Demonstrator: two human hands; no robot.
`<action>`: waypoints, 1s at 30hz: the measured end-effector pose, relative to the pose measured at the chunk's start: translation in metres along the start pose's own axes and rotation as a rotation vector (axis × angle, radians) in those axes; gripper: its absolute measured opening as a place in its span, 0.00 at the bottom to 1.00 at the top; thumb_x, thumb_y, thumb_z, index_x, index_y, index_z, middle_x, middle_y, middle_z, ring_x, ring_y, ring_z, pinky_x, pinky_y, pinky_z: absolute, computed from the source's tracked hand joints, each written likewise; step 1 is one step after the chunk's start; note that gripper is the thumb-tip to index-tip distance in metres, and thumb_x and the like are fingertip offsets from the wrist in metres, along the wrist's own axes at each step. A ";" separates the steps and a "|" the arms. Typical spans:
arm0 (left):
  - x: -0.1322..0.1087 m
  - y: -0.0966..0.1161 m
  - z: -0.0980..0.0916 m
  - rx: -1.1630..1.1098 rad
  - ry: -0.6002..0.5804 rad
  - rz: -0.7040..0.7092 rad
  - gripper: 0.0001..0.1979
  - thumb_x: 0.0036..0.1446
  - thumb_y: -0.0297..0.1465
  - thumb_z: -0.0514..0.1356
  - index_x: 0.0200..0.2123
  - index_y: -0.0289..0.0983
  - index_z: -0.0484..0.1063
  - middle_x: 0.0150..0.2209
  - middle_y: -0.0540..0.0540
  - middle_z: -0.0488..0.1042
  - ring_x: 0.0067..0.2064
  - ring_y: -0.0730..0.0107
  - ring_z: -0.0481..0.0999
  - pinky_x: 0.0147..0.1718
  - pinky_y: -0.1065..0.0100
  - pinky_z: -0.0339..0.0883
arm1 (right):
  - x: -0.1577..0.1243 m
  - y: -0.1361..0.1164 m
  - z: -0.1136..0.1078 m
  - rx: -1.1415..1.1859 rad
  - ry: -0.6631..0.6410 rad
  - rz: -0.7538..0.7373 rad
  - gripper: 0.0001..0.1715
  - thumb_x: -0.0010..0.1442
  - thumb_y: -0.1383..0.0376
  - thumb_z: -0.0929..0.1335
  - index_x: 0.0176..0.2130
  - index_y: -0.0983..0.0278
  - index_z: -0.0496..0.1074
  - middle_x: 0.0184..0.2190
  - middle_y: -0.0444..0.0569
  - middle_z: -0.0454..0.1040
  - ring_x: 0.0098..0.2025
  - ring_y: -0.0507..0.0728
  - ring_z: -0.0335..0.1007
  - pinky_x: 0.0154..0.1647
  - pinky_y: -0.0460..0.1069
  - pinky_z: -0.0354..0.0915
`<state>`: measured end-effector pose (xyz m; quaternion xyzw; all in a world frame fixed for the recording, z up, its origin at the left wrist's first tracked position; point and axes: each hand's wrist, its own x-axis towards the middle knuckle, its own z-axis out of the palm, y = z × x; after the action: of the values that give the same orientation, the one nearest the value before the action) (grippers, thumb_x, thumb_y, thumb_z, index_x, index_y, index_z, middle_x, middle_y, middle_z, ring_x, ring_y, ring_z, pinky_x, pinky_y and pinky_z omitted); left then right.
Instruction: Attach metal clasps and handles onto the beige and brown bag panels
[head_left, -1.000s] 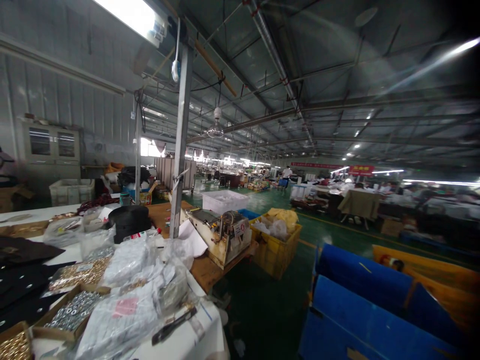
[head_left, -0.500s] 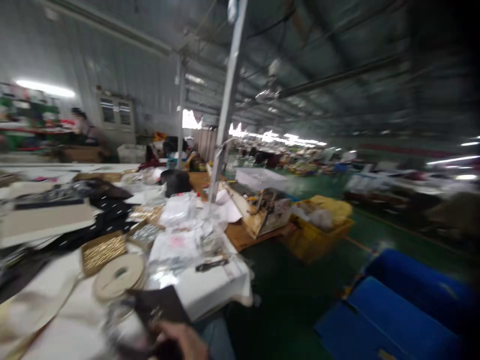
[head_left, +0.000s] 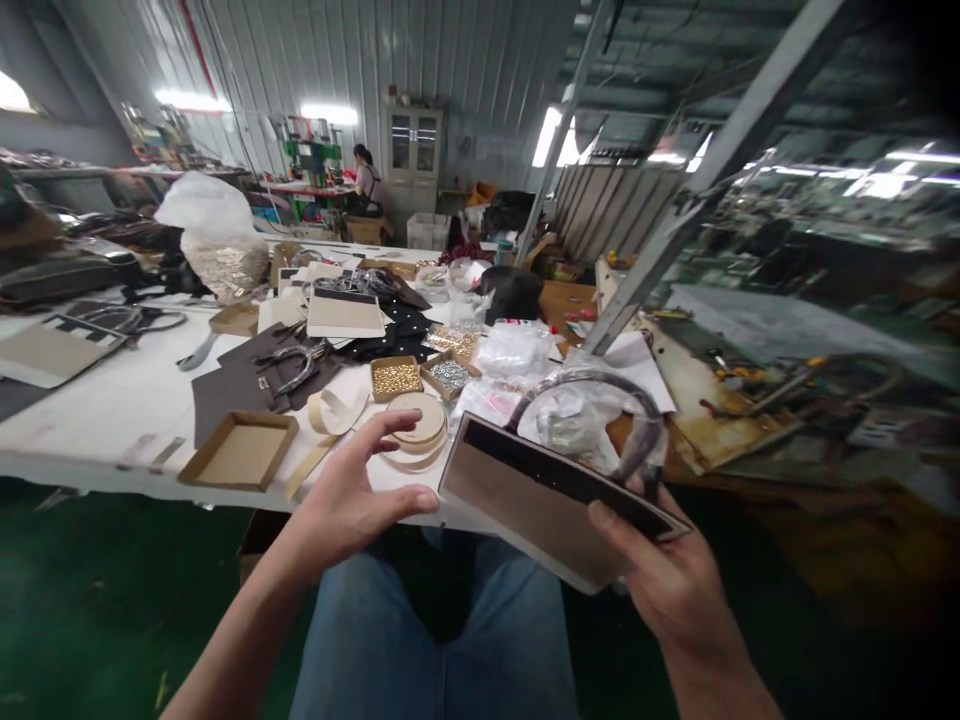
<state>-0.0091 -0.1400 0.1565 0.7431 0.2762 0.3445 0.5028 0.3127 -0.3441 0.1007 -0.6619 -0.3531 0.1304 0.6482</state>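
Note:
In my right hand is a bag panel, beige with a dark band along its top edge. A dark curved handle, seemingly wrapped in clear film, rises from that band. The thumb presses on the beige face and the fingers go behind it. My left hand is empty, its thumb and fingers spread, just left of the panel's near corner and apart from it. Beyond its fingertips lies a roll of cream tape on the white table. Cardboard boxes of gold studs and silver studs stand behind the roll.
A shallow cardboard tray sits at the table's front edge. Dark pieces with a handle and stacked beige panels lie behind it. A slanting metal post stands at right. Across the room, a person sits near a green machine.
My view has swung left, from the aisle and blue bins to the table. The bag panel is now raised in my right hand, and my left hand has come into view.

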 end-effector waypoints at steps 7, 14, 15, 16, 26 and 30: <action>0.011 0.014 -0.015 -0.015 -0.443 0.078 0.51 0.48 0.47 0.86 0.74 0.52 0.76 0.75 0.41 0.73 0.78 0.37 0.70 0.77 0.42 0.64 | -0.004 0.022 -0.001 0.138 -0.216 0.220 0.32 0.50 0.51 0.88 0.51 0.59 0.87 0.49 0.58 0.87 0.51 0.71 0.85 0.51 0.59 0.80; 0.012 -0.016 0.022 -0.072 -0.592 0.049 0.24 0.67 0.43 0.75 0.63 0.40 0.86 0.55 0.41 0.88 0.57 0.49 0.87 0.60 0.56 0.80 | -0.007 0.028 0.013 0.119 -0.368 0.159 0.21 0.56 0.54 0.86 0.45 0.57 0.84 0.46 0.50 0.85 0.53 0.68 0.82 0.57 0.59 0.78; 0.012 -0.022 0.025 -0.085 -0.575 0.041 0.22 0.69 0.43 0.74 0.60 0.39 0.87 0.53 0.41 0.89 0.55 0.50 0.87 0.58 0.57 0.80 | -0.006 0.028 0.016 0.127 -0.370 0.163 0.21 0.56 0.54 0.86 0.44 0.56 0.83 0.45 0.49 0.84 0.53 0.68 0.82 0.58 0.59 0.78; 0.012 -0.028 0.028 -0.096 -0.554 0.032 0.20 0.69 0.43 0.73 0.57 0.38 0.88 0.51 0.42 0.89 0.54 0.50 0.88 0.57 0.58 0.81 | -0.005 0.029 0.019 0.137 -0.376 0.168 0.21 0.56 0.54 0.86 0.44 0.55 0.82 0.45 0.48 0.84 0.53 0.68 0.82 0.59 0.60 0.78; 0.021 -0.030 0.027 -0.007 -0.546 0.360 0.15 0.68 0.32 0.73 0.57 0.43 0.88 0.71 0.35 0.79 0.75 0.38 0.75 0.76 0.41 0.67 | 0.014 0.019 0.026 0.124 -0.515 0.204 0.22 0.55 0.53 0.87 0.44 0.53 0.83 0.45 0.47 0.86 0.51 0.69 0.84 0.62 0.64 0.77; 0.021 -0.030 0.025 0.181 -0.473 0.489 0.16 0.64 0.34 0.76 0.55 0.44 0.88 0.61 0.36 0.87 0.71 0.37 0.79 0.74 0.39 0.70 | 0.021 0.021 0.026 0.150 -0.558 0.234 0.23 0.53 0.55 0.87 0.45 0.54 0.83 0.45 0.48 0.87 0.50 0.69 0.85 0.59 0.63 0.80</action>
<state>0.0217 -0.1281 0.1262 0.8882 -0.0046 0.2471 0.3874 0.3177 -0.3083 0.0835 -0.5871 -0.4283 0.4064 0.5538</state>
